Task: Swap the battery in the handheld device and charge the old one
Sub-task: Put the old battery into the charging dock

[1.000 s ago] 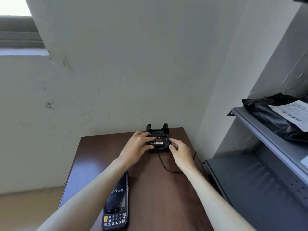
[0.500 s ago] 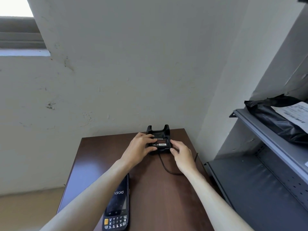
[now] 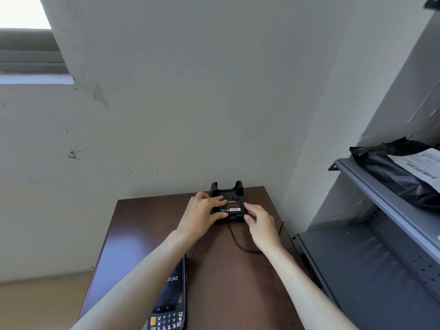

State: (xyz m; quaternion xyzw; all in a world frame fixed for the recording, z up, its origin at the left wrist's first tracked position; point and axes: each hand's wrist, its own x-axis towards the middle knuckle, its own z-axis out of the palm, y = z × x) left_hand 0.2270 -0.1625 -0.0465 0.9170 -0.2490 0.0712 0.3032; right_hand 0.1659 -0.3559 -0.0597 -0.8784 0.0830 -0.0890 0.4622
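The battery lies label-up in the near slot of the charger, between the two hands at the far end of the table. Judging by this, the step in hand is the last one: seating the old battery to charge. The device lies face-up near the left forearm, well behind the hands, its screen lit and showing a boot logo, so the swap itself looks done.

The left hand lies over the battery's left side, fingers spread flat on its top face and the thumb hooked under the near left corner. It presses rather than grips. The right hand sits at the battery's right edge, half open, fingertips touching the right side and near corner; it closes on nothing. Both forearms reach straight forward, wrists low over the table.

Whether the battery has clicked fully home I cannot tell; its near edge seems to sit slightly proud of the charger. The next move calls for an even downward push at that near edge, with the charger steadied so it does not slide toward the wall, then a look for a charge light, which is not visible here. The cable runs from the charger's near side and curls under the right wrist; lifting the right hand carelessly could snag it.
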